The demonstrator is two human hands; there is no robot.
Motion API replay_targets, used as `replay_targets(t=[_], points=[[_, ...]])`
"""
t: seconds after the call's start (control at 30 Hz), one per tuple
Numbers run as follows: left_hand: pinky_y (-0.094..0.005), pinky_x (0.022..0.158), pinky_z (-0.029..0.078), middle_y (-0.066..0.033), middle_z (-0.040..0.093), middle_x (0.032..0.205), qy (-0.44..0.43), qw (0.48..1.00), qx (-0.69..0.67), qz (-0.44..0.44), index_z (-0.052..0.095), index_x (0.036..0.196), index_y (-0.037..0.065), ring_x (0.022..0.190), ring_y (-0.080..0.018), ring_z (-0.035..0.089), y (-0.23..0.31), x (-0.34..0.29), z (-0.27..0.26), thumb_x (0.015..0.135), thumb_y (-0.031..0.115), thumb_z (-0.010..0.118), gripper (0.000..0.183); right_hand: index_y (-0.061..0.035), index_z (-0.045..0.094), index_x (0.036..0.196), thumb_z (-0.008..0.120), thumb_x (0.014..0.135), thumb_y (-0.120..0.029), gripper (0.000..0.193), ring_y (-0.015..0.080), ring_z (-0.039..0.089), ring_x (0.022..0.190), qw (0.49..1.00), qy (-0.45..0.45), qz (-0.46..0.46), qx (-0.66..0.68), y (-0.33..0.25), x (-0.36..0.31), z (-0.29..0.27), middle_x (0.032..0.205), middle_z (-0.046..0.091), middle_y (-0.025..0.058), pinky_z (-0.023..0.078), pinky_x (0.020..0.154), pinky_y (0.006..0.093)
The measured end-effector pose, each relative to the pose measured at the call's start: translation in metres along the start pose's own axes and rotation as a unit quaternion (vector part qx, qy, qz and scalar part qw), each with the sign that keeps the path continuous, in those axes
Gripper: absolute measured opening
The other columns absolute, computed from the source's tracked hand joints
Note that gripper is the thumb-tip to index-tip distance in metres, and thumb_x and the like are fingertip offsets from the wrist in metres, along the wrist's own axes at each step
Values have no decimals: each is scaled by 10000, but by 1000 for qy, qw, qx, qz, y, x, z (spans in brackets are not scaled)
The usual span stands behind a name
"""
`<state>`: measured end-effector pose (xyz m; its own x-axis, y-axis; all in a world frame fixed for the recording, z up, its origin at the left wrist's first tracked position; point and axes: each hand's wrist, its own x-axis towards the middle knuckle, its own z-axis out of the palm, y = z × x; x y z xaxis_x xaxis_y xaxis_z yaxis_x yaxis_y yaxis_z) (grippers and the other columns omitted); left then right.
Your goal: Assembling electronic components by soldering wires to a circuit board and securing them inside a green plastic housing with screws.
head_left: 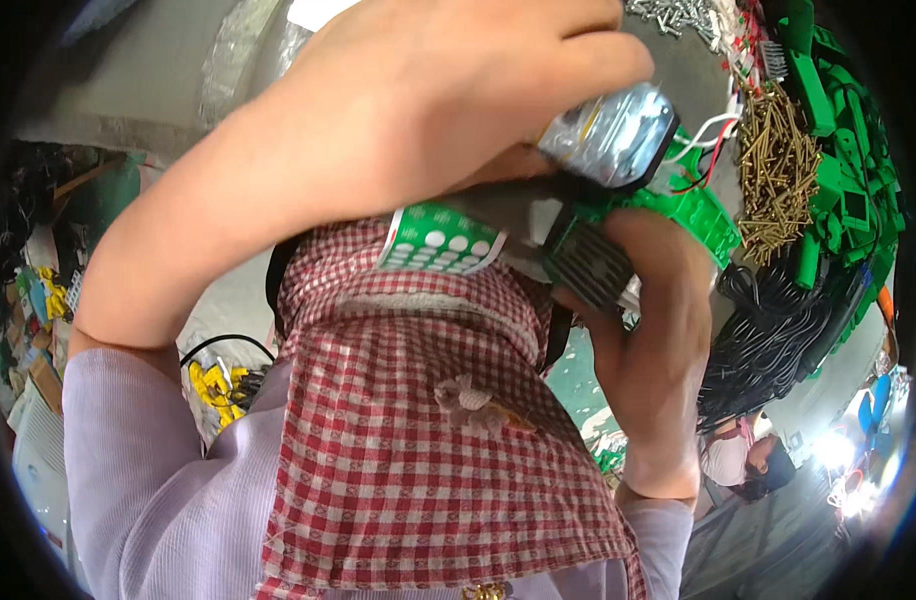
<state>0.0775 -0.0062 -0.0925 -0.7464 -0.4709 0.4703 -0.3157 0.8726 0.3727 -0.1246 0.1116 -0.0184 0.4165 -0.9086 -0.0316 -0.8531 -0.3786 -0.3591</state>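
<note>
Both hands grip a half-built green gadget close under the camera

Left hand (428, 110) curls over a silvery motor (613, 135); right hand (653, 330) clasps the green casing (693, 215) below it, red and white wires (706, 150) hanging loose, so assembly looks unfinished; beyond the right hand lie brass screws (778, 175), green parts (838, 130); checked apron (428, 450) below
</note>
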Motion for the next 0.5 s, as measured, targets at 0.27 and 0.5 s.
replay_targets(t=[0.27,0.5], points=[[-392,897,415,-59,573,1113,11,996,-32,-79,559,1192,106,1040,-281,534,12,5,-4,532,151,817,711,-32,611,1098,803,635,-128,511,342,534,949,999,16,-30,-26,-7,19,-15,967,582,119,426,846,446],[-446,917,397,-111,544,1170,-42,994,-38,-96,523,1234,77,1100,-305,502,15,13,-16,582,215,828,732,-109,626,795,629,856,-305,205,300,570,665,941,-30,-184,282,-20,48,12,698,566,92,445,603,413]])
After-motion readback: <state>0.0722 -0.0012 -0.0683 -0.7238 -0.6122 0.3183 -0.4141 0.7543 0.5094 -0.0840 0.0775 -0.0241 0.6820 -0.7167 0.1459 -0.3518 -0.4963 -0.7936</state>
